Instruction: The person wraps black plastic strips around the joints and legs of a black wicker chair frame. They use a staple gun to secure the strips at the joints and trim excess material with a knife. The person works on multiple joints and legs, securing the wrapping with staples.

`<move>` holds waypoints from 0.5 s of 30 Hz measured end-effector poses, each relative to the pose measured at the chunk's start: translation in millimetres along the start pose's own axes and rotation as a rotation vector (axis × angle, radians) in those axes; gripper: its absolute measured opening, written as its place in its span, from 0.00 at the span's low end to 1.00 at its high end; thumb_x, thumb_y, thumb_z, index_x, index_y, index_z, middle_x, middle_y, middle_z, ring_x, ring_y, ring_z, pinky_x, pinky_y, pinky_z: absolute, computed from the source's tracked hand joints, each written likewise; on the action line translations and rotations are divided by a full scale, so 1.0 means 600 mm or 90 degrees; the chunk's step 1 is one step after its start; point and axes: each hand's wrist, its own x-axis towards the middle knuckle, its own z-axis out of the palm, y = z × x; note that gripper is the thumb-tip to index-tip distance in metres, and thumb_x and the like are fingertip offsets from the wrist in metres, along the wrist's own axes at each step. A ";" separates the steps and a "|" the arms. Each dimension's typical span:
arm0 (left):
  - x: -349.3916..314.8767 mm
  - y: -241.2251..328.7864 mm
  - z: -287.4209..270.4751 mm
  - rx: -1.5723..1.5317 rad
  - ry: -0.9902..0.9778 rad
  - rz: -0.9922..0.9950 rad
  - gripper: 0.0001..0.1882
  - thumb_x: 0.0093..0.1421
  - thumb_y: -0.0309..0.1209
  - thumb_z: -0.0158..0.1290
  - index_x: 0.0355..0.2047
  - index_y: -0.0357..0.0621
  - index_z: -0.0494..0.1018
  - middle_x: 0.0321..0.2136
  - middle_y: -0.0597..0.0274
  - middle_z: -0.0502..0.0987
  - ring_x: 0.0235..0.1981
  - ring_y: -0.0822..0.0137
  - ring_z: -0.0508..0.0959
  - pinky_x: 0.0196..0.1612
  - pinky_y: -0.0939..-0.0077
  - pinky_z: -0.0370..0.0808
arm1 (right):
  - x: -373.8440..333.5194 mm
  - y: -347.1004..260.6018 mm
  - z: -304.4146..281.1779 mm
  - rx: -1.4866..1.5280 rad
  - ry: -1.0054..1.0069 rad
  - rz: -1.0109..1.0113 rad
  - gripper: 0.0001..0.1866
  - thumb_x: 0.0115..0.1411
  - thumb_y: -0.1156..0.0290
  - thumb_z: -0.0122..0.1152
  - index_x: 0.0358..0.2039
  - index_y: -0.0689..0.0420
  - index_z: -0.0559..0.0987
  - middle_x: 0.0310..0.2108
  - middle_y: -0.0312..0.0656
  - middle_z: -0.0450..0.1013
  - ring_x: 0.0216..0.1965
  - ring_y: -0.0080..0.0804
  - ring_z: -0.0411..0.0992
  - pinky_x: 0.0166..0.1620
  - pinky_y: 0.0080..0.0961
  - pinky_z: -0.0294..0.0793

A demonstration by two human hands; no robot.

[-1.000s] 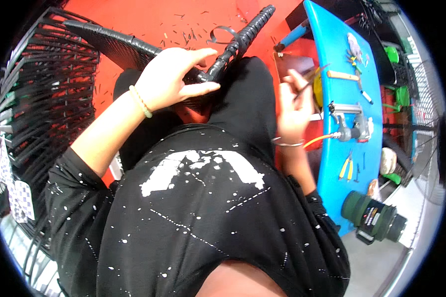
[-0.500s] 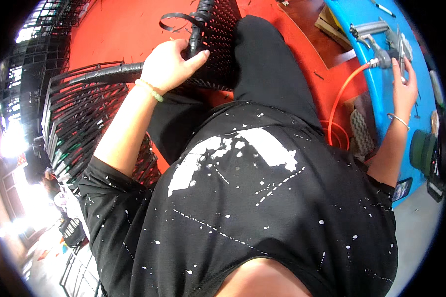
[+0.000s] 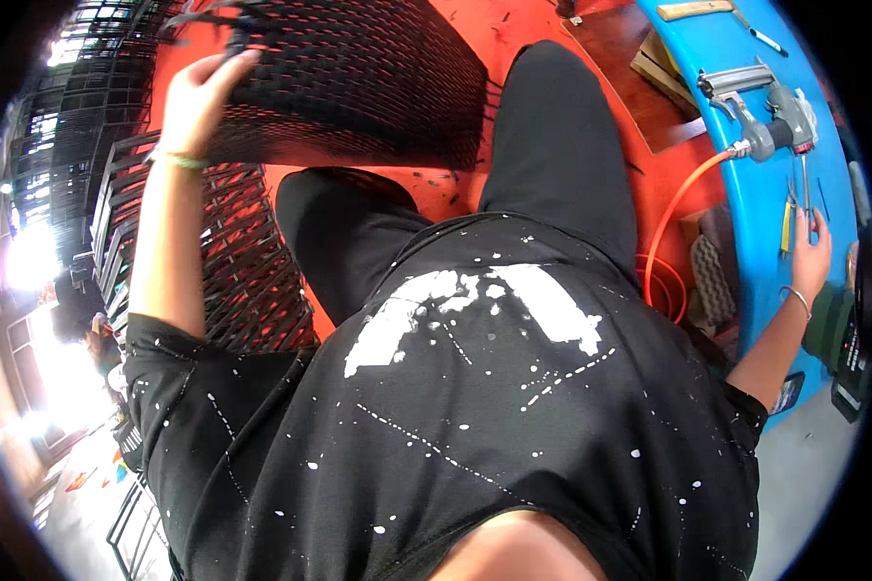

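Note:
My left hand (image 3: 199, 102) is closed on the black edge of a woven black strip panel (image 3: 358, 82), which stands tilted beyond my knees. Blur hides exactly how the fingers sit on it. At the far right, my right hand (image 3: 812, 254) rests at the blue table (image 3: 761, 290), its fingers curled at the handles of slim silver scissors (image 3: 804, 184). The blades point away from me. Just beyond them lies a grey air staple gun (image 3: 770, 126) with an orange hose (image 3: 678, 189). A thin yellow tool (image 3: 787, 229) lies beside my right fingers.
Black slatted frames (image 3: 237, 242) stand to my left on the red floor covering (image 3: 436, 194), which has dark scraps on it. A wooden-handled tool (image 3: 693, 10) and a marker (image 3: 767, 41) lie at the table's far end. A dark green roll (image 3: 828, 320) sits right of my wrist.
My left hand has moved left with the panel's edge, turning the woven face more toward me. My right hand has drawn nearer with the scissors, away from the staple gun.

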 end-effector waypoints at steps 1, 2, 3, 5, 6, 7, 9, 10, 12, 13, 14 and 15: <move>-0.004 -0.005 -0.026 -0.039 0.016 -0.005 0.20 0.61 0.41 0.63 0.43 0.33 0.83 0.36 0.65 0.84 0.37 0.77 0.79 0.44 0.81 0.73 | 0.001 0.022 0.010 0.007 -0.019 -0.004 0.31 0.65 0.45 0.62 0.60 0.53 0.78 0.49 0.46 0.76 0.48 0.42 0.76 0.52 0.36 0.74; -0.012 -0.018 -0.047 -0.066 0.059 -0.001 0.19 0.62 0.40 0.63 0.43 0.34 0.83 0.37 0.65 0.84 0.37 0.77 0.79 0.45 0.82 0.73 | 0.001 0.034 0.019 -0.001 -0.012 -0.024 0.31 0.65 0.46 0.62 0.60 0.55 0.78 0.48 0.47 0.77 0.47 0.44 0.76 0.51 0.37 0.74; -0.021 -0.023 -0.075 -0.078 0.084 -0.005 0.18 0.62 0.38 0.63 0.44 0.34 0.83 0.38 0.64 0.84 0.39 0.76 0.79 0.47 0.82 0.72 | -0.003 0.044 0.028 -0.005 -0.030 -0.018 0.31 0.65 0.46 0.61 0.59 0.56 0.78 0.48 0.47 0.77 0.47 0.44 0.76 0.51 0.38 0.74; -0.029 -0.060 -0.138 -0.121 0.145 -0.016 0.16 0.63 0.35 0.62 0.45 0.34 0.83 0.41 0.62 0.84 0.42 0.75 0.80 0.51 0.81 0.72 | -0.012 0.059 0.037 -0.009 -0.057 -0.005 0.30 0.66 0.48 0.61 0.59 0.57 0.77 0.48 0.48 0.76 0.47 0.45 0.76 0.51 0.38 0.74; -0.037 -0.069 -0.158 -0.128 0.182 -0.018 0.16 0.63 0.34 0.61 0.45 0.35 0.83 0.42 0.61 0.84 0.43 0.74 0.80 0.52 0.80 0.71 | -0.014 0.072 0.040 -0.026 -0.095 -0.003 0.29 0.66 0.49 0.60 0.58 0.59 0.77 0.47 0.50 0.76 0.47 0.46 0.76 0.52 0.38 0.74; -0.053 -0.080 -0.176 -0.135 0.224 -0.024 0.15 0.64 0.33 0.60 0.46 0.35 0.83 0.43 0.60 0.84 0.45 0.73 0.80 0.54 0.79 0.71 | -0.013 0.082 0.043 -0.043 -0.133 -0.006 0.28 0.67 0.51 0.60 0.58 0.60 0.77 0.47 0.52 0.76 0.47 0.47 0.75 0.52 0.38 0.73; -0.086 -0.111 -0.202 -0.143 0.288 0.011 0.15 0.65 0.32 0.57 0.47 0.35 0.82 0.45 0.58 0.84 0.49 0.70 0.80 0.58 0.76 0.70 | -0.027 0.103 0.057 -0.027 -0.096 -0.023 0.27 0.67 0.53 0.59 0.56 0.62 0.77 0.45 0.54 0.76 0.47 0.48 0.75 0.52 0.39 0.73; -0.106 -0.119 -0.217 -0.159 0.313 0.016 0.15 0.65 0.31 0.57 0.47 0.35 0.82 0.46 0.57 0.84 0.50 0.69 0.80 0.59 0.76 0.70 | -0.029 0.116 0.064 -0.038 -0.126 0.000 0.26 0.67 0.54 0.59 0.55 0.62 0.78 0.45 0.54 0.77 0.47 0.48 0.76 0.51 0.40 0.74; -0.120 -0.116 -0.215 -0.131 0.339 0.053 0.15 0.66 0.30 0.55 0.48 0.34 0.81 0.47 0.55 0.83 0.52 0.67 0.80 0.61 0.74 0.69 | -0.028 0.130 0.061 -0.048 -0.145 0.028 0.23 0.68 0.56 0.58 0.53 0.63 0.79 0.45 0.54 0.77 0.46 0.50 0.76 0.50 0.40 0.74; -0.125 -0.114 -0.208 -0.108 0.333 0.045 0.15 0.66 0.30 0.55 0.49 0.34 0.81 0.48 0.55 0.83 0.53 0.67 0.79 0.62 0.73 0.68 | -0.027 0.139 0.061 -0.044 -0.146 0.028 0.23 0.68 0.57 0.57 0.52 0.63 0.79 0.45 0.55 0.77 0.46 0.50 0.77 0.50 0.41 0.74; -0.131 -0.107 -0.202 -0.116 0.338 0.039 0.15 0.66 0.30 0.55 0.49 0.34 0.81 0.48 0.55 0.83 0.53 0.67 0.79 0.62 0.73 0.68 | -0.022 0.146 0.066 -0.040 -0.147 0.029 0.22 0.68 0.58 0.57 0.51 0.63 0.80 0.45 0.55 0.78 0.46 0.51 0.77 0.50 0.41 0.75; -0.138 -0.099 -0.197 -0.122 0.339 0.029 0.15 0.66 0.30 0.55 0.49 0.34 0.81 0.48 0.55 0.83 0.54 0.67 0.79 0.62 0.73 0.68 | -0.017 0.148 0.072 -0.037 -0.162 0.033 0.21 0.68 0.59 0.56 0.51 0.63 0.80 0.46 0.56 0.78 0.46 0.51 0.77 0.50 0.41 0.75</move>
